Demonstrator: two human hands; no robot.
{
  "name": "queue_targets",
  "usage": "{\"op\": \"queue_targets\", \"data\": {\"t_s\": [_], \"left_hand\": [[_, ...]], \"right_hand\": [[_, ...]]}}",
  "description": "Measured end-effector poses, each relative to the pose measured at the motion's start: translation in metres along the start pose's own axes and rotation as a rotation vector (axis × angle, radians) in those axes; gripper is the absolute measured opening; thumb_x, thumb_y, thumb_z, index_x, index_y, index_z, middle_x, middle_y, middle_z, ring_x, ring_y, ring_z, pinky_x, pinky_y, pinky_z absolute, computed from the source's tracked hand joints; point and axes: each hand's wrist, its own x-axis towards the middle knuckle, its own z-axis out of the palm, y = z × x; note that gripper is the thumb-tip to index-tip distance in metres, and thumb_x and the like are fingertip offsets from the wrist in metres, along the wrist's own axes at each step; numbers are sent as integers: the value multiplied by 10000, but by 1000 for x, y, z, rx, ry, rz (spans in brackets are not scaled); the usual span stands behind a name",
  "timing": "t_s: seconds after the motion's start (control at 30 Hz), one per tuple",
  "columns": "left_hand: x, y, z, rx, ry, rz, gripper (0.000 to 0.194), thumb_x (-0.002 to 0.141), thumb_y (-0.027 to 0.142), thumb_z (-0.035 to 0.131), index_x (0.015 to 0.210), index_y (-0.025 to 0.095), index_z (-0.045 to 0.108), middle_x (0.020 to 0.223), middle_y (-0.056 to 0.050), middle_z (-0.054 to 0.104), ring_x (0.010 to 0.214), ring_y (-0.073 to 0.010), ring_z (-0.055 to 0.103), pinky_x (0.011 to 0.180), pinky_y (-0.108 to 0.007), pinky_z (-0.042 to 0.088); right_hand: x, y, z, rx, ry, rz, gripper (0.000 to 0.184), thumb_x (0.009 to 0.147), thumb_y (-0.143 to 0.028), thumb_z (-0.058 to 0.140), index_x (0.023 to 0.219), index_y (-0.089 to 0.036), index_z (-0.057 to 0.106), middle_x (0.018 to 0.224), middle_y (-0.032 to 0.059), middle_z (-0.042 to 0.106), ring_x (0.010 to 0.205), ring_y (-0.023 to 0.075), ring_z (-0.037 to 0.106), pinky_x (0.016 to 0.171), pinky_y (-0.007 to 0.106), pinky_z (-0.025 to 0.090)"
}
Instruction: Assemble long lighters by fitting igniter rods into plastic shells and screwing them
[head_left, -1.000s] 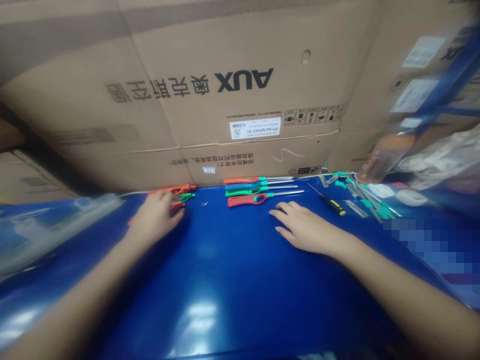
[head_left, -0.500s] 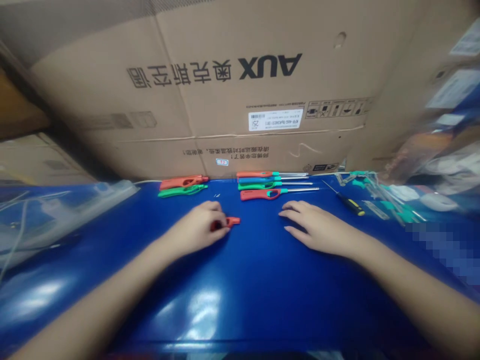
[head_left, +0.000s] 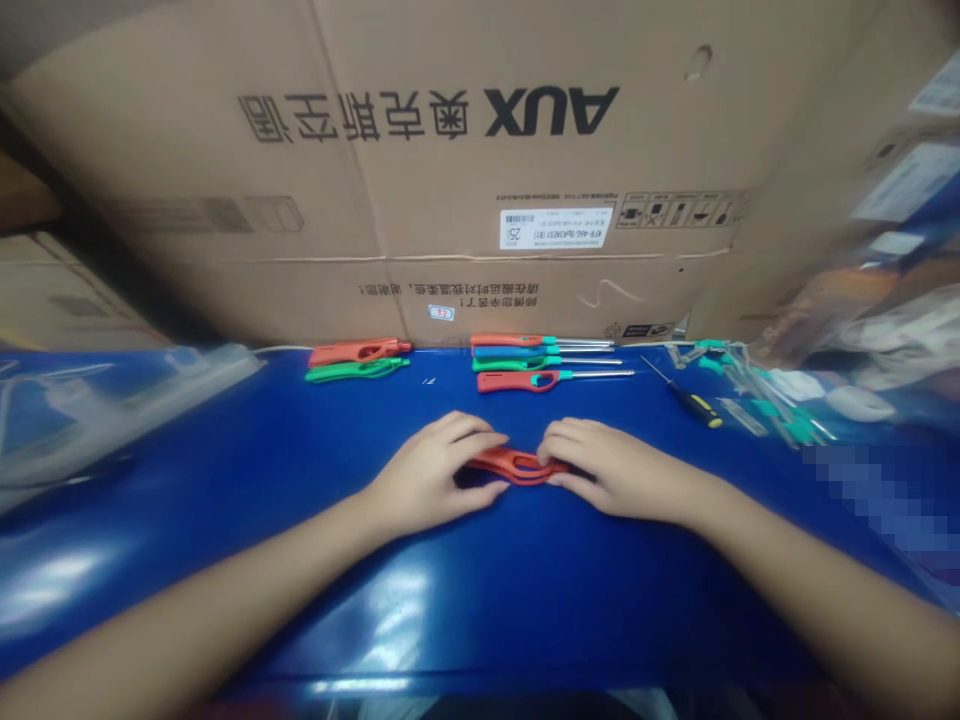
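- A glossy blue table (head_left: 480, 620) fills the lower view, bright light reflecting off its near left part.
- Behind it stands a big cardboard box (head_left: 420, 210), its AUX lettering upside down, a white label (head_left: 555, 228) on its face; another carton (head_left: 67, 295) shows at the left edge.
- Over the middle of the table, the left hand (head_left: 439, 475) is curled around one end of a red handle casing (head_left: 521, 466); the right hand (head_left: 611, 470) pinches its other end between thumb and fingers.
- Near the box lie orange-red and green handle casings (head_left: 356, 370), and to their right a row of four lighters (head_left: 517, 381) with metal rods.
- A screwdriver (head_left: 697, 405) with a black and yellow handle lies beside teal parts and rods (head_left: 787, 410).
- At left is clear plastic (head_left: 150, 410), perhaps a bag or tray, with something pale inside; an orange-brown bottle (head_left: 832, 300) at right is blurred.
- Fingers hide both ends of the red casing; the lower right corner is pixelated, and both forearms are cut off by the frame.
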Motion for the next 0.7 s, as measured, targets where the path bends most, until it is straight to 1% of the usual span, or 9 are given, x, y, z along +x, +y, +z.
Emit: {"op": "queue_targets", "data": {"t_s": [0.07,0.13,0.2,0.27,0.33,0.4,0.5,0.57,0.7], "left_hand": [[2,-10,0,-13,-1,-87,382,894,428,700,1226,239,673,1144,-83,705,1076,-254,639,963,-421,532],[2,-18,2,-64,27,-162,338,901,437,690,1176,240,698,1092,-72,704,1008,-237,655,926,-409,547],[3,-23,5,-118,47,-205,320,889,435,704,1147,244,712,1069,-62,695,973,-222,664,906,-392,556],[2,-24,6,-152,40,-220,319,875,429,721,1138,250,718,1072,-56,685,982,-218,665,920,-390,553],[2,-23,7,-162,13,-218,327,865,424,733,1143,253,717,1093,-57,673,1024,-225,658,961,-403,540],[1,-23,6,-164,-9,-216,347,850,425,749,1150,254,715,1124,-61,660,1071,-238,646,1002,-421,521],[2,-23,6,-185,-15,-216,358,841,420,758,1155,254,708,1142,-64,654,1086,-244,641,1012,-427,518],[2,-24,6,-198,-6,-212,361,845,406,755,1165,252,697,1151,-67,662,1085,-245,639,1012,-434,517],[1,-26,7,-172,16,-203,429,846,384,751,1239,254,639,1172,-66,680,1034,-235,638,964,-439,536]], "right_hand": [[-5,5,-7,2,-10,49,81,987,-219,543,1039,-211,605,1053,65,621,957,211,572,858,356,465],[-9,8,-13,4,-20,86,67,978,-220,555,1018,-209,608,1066,68,611,946,210,569,842,349,460],[-11,8,-15,24,-29,104,80,969,-283,594,996,-210,610,1076,65,606,936,208,565,828,341,455],[-11,8,-16,52,-31,103,156,968,-366,609,972,-210,608,1065,59,608,918,203,560,811,330,447],[-10,6,-15,54,-26,97,202,977,-404,593,939,-206,598,1034,52,611,886,193,553,787,318,436],[-8,5,-13,36,-14,86,200,991,-387,574,915,-203,586,1001,44,612,857,182,548,765,305,424],[-6,4,-11,8,16,74,190,993,-365,570,891,-205,575,954,31,620,815,168,551,727,286,411],[-5,4,-10,-24,84,115,196,1003,-353,543,878,-205,571,896,26,629,771,163,556,693,280,401],[-6,5,-10,-87,344,290,217,1011,-344,486,870,-204,573,822,28,648,692,157,563,634,273,379]]}}
